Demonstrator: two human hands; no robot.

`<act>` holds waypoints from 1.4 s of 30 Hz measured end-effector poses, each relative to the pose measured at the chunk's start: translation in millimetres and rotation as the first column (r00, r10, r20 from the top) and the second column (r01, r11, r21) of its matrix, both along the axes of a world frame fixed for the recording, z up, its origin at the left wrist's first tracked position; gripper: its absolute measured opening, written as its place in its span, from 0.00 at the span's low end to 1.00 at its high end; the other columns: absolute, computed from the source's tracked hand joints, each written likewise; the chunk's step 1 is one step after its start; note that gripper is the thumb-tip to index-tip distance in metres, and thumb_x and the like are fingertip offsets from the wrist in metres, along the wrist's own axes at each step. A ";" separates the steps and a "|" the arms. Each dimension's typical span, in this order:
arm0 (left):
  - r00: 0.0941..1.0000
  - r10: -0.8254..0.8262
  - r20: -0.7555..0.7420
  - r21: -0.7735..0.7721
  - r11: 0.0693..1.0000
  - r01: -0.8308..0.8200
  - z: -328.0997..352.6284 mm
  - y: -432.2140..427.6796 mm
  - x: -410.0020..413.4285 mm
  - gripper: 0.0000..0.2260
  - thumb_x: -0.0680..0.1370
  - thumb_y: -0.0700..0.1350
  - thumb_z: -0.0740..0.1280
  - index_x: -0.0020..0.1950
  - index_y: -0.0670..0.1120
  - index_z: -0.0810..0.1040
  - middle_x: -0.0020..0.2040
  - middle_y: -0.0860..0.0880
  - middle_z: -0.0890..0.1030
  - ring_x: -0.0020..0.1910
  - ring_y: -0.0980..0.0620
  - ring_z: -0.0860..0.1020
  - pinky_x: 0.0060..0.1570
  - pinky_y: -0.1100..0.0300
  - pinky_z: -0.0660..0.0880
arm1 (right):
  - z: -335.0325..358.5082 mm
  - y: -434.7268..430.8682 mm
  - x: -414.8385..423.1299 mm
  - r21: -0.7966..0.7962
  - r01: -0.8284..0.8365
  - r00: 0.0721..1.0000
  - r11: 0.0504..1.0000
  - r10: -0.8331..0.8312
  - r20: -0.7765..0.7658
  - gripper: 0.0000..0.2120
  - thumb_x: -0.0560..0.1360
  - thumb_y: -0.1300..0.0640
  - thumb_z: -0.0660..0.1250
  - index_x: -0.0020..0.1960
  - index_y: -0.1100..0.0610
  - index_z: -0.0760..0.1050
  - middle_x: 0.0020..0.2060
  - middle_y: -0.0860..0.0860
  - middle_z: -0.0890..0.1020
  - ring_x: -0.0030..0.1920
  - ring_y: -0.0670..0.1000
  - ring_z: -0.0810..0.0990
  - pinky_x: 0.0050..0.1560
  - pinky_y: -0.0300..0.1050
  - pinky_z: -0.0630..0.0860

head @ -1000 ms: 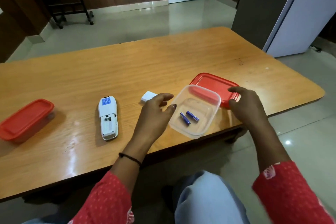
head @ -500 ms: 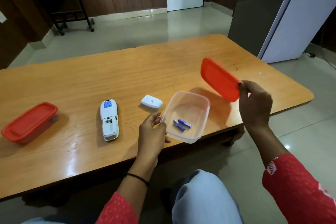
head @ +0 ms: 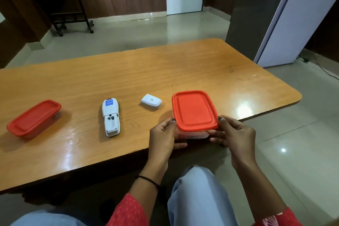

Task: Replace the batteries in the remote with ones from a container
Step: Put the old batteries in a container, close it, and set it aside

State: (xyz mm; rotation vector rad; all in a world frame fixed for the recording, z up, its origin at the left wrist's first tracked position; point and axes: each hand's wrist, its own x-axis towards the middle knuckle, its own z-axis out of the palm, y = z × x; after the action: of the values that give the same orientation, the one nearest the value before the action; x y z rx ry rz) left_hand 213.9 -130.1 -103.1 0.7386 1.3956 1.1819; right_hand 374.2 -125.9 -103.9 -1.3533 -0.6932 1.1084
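A clear plastic container (head: pixel 192 134) with its red lid (head: pixel 194 110) on top is held over the table's near edge. My left hand (head: pixel 164 135) grips its left side and my right hand (head: pixel 233 135) grips its right side, thumbs on the lid's rim. The lid hides the batteries inside. The white remote (head: pixel 111 116) lies face down to the left, its battery compartment open and showing no batteries. Its white battery cover (head: pixel 151 101) lies between the remote and the container.
A second container with a red lid (head: pixel 34 118) sits at the table's left. The wooden table (head: pixel 128 71) stretches bare behind the objects. A black trolley (head: pixel 60 5) and a grey cabinet (head: pixel 256 11) stand on the floor beyond.
My right hand lifted the red lid off the table and set it on the clear container. Both hands now hold the covered container, and the two blue batteries are hidden.
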 end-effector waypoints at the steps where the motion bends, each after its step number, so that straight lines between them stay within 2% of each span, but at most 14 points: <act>1: 1.000 -0.005 -0.001 0.005 1.000 0.005 0.2 -0.2 -0.1 0.16 0.79 0.46 0.63 0.66 0.46 0.74 0.48 0.45 0.85 0.44 0.48 0.84 0.39 0.51 0.82 | 0.7 -1.8 0.5 0.015 -0.019 0.997 1.000 0.018 0.074 0.09 0.75 0.62 0.67 0.55 0.59 0.78 0.35 0.60 0.84 0.31 0.55 0.84 0.27 0.43 0.80; 7: 0.999 0.018 -0.042 0.002 1.000 -0.018 -3.8 1.2 0.4 0.16 0.78 0.43 0.64 0.65 0.44 0.74 0.52 0.41 0.83 0.46 0.45 0.84 0.34 0.53 0.82 | -9.0 -9.2 -3.5 -0.002 -0.095 0.878 0.995 0.084 0.471 0.11 0.76 0.59 0.65 0.57 0.56 0.79 0.30 0.51 0.84 0.27 0.49 0.82 0.29 0.42 0.80; 11: 0.998 0.054 -0.036 0.007 0.999 -0.054 -6.8 4.1 0.1 0.16 0.76 0.44 0.67 0.63 0.43 0.76 0.52 0.43 0.83 0.44 0.47 0.84 0.35 0.52 0.82 | -14.6 -6.9 -5.9 -0.015 -0.113 0.818 0.993 0.102 0.566 0.10 0.77 0.54 0.61 0.55 0.48 0.79 0.34 0.48 0.83 0.31 0.49 0.82 0.36 0.54 0.82; 14: 0.996 0.081 -0.026 -0.023 0.996 -0.081 -8.5 5.3 -0.7 0.12 0.75 0.46 0.69 0.55 0.41 0.79 0.48 0.42 0.83 0.42 0.47 0.85 0.35 0.52 0.82 | -14.3 -1.6 -6.9 -0.074 -0.173 0.836 0.982 0.186 0.517 0.11 0.77 0.54 0.58 0.45 0.42 0.77 0.37 0.55 0.82 0.38 0.56 0.81 0.32 0.55 0.82; 18: 0.999 0.045 -0.007 -0.070 0.996 -0.046 -7.3 7.1 -2.9 0.10 0.75 0.46 0.69 0.49 0.40 0.78 0.47 0.42 0.83 0.43 0.47 0.84 0.34 0.53 0.82 | -16.0 4.6 -10.2 -0.135 -0.215 0.841 0.967 0.254 0.477 0.14 0.79 0.54 0.53 0.44 0.54 0.76 0.36 0.55 0.79 0.37 0.54 0.79 0.28 0.46 0.79; 21: 0.996 -0.051 -0.077 -0.066 0.997 0.046 -4.7 6.7 -4.6 0.09 0.76 0.45 0.67 0.49 0.40 0.77 0.47 0.42 0.83 0.45 0.48 0.83 0.39 0.53 0.82 | -18.6 5.8 -16.1 -0.131 -0.171 0.900 0.976 0.209 0.381 0.15 0.80 0.53 0.51 0.42 0.54 0.74 0.38 0.57 0.78 0.39 0.55 0.79 0.30 0.46 0.80; 24: 0.968 -0.211 -0.137 -0.061 0.977 0.204 -3.6 -4.2 -1.8 0.05 0.75 0.45 0.69 0.47 0.45 0.77 0.48 0.45 0.84 0.49 0.49 0.83 0.51 0.52 0.80 | -13.7 3.6 -24.3 -0.088 -0.012 0.982 0.996 0.028 0.187 0.16 0.81 0.48 0.50 0.51 0.53 0.74 0.43 0.52 0.80 0.42 0.50 0.79 0.34 0.42 0.76; 26: 0.944 -0.296 -0.147 -0.052 0.955 0.292 0.5 -9.9 1.0 0.10 0.72 0.46 0.72 0.50 0.46 0.75 0.50 0.47 0.83 0.51 0.49 0.82 0.55 0.51 0.79 | -4.7 2.7 -26.8 -0.042 0.135 0.990 0.990 -0.132 0.058 0.16 0.80 0.43 0.50 0.54 0.50 0.72 0.43 0.47 0.79 0.42 0.46 0.78 0.35 0.40 0.73; 28: 0.948 -0.305 -0.091 -0.006 0.952 0.306 12.9 -10.0 1.5 0.23 0.68 0.52 0.75 0.58 0.50 0.71 0.55 0.49 0.81 0.53 0.50 0.81 0.57 0.50 0.78 | 5.1 4.0 -23.5 0.010 0.213 0.977 0.977 -0.213 -0.013 0.18 0.79 0.40 0.52 0.54 0.50 0.73 0.41 0.46 0.79 0.40 0.45 0.79 0.34 0.39 0.73; 31: 0.985 -0.175 -0.008 0.111 0.978 0.174 48.3 2.6 -6.5 0.30 0.68 0.66 0.67 0.65 0.54 0.67 0.58 0.51 0.77 0.56 0.50 0.78 0.57 0.47 0.77 | 17.1 5.7 -9.1 0.139 0.186 0.975 0.973 -0.201 0.099 0.19 0.77 0.41 0.57 0.45 0.56 0.75 0.32 0.49 0.79 0.31 0.43 0.77 0.30 0.38 0.72; 34: 0.968 -0.126 -0.216 0.179 0.970 0.166 87.7 16.1 -14.2 0.25 0.71 0.69 0.57 0.60 0.56 0.74 0.53 0.53 0.79 0.51 0.51 0.79 0.46 0.52 0.79 | 33.2 3.8 2.7 0.233 0.044 0.965 0.972 -0.102 0.244 0.18 0.76 0.46 0.61 0.37 0.59 0.71 0.23 0.46 0.72 0.20 0.39 0.68 0.22 0.32 0.67; 36: 0.919 -0.205 -0.337 0.149 0.952 0.268 102.4 17.8 -8.3 0.26 0.71 0.70 0.56 0.45 0.50 0.79 0.38 0.53 0.80 0.37 0.55 0.79 0.36 0.59 0.75 | 43.7 1.0 7.8 0.279 -0.056 0.962 0.959 -0.024 0.273 0.17 0.77 0.48 0.62 0.35 0.60 0.70 0.19 0.43 0.70 0.19 0.40 0.65 0.21 0.31 0.65; 38: 0.907 -0.235 -0.349 0.168 0.937 0.308 108.1 14.1 1.7 0.25 0.72 0.68 0.58 0.29 0.48 0.69 0.25 0.53 0.72 0.24 0.55 0.71 0.28 0.62 0.68 | 50.3 -2.2 11.1 0.309 -0.116 0.957 0.944 0.023 0.290 0.17 0.77 0.49 0.61 0.35 0.59 0.70 0.18 0.43 0.69 0.19 0.40 0.64 0.21 0.32 0.64; 42: 0.918 -0.148 -0.367 0.285 0.922 0.263 103.6 10.2 15.2 0.25 0.73 0.65 0.61 0.25 0.50 0.61 0.22 0.51 0.65 0.22 0.52 0.65 0.28 0.59 0.62 | 60.6 -7.9 23.3 0.287 -0.119 0.961 0.950 0.038 0.273 0.21 0.75 0.42 0.59 0.32 0.57 0.68 0.18 0.44 0.66 0.20 0.41 0.63 0.22 0.36 0.63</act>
State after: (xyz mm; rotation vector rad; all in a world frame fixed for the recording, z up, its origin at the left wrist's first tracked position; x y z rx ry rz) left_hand 229.1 -119.8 0.5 1.3510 1.3649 1.1670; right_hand 397.4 -133.8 -43.3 -1.2266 -1.0762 0.8475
